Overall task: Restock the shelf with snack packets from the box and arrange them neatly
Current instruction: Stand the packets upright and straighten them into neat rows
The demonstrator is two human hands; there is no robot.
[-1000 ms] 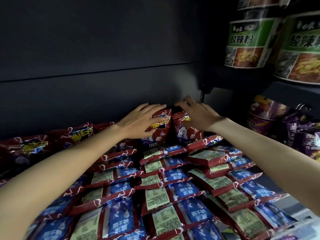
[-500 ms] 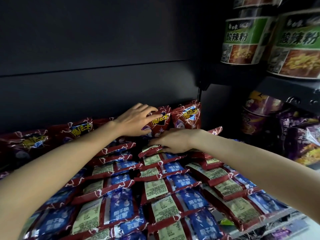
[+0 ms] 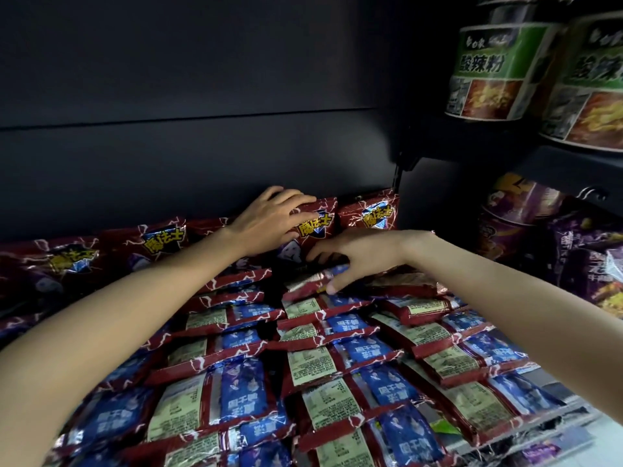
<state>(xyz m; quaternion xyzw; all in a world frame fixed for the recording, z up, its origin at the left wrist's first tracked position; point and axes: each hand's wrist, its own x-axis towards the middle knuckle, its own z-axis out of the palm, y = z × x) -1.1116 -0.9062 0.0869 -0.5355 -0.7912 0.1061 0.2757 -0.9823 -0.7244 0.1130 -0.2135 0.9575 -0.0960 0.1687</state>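
Several rows of red and blue snack packets (image 3: 317,365) lie overlapped on the dark shelf, backs up. Along the back wall more packets stand upright, fronts showing. My left hand (image 3: 269,220) rests with fingers spread on one upright packet (image 3: 313,224) at the back. Beside it another upright packet (image 3: 374,214) stands in the corner. My right hand (image 3: 360,254) reaches across to the left and its fingers curl over the top edge of a flat packet (image 3: 310,284) at the head of the middle row. The box is out of view.
The dark back wall (image 3: 202,146) rises behind the packets. On the right, green-labelled noodle tubs (image 3: 499,72) stand on an upper shelf, with purple cups and packets (image 3: 526,217) below. The shelf's front rail (image 3: 556,423) shows at lower right.
My right hand came down from the corner upright packet to the flat packets in the middle row and now curls on one. My left hand stayed on its upright packet.
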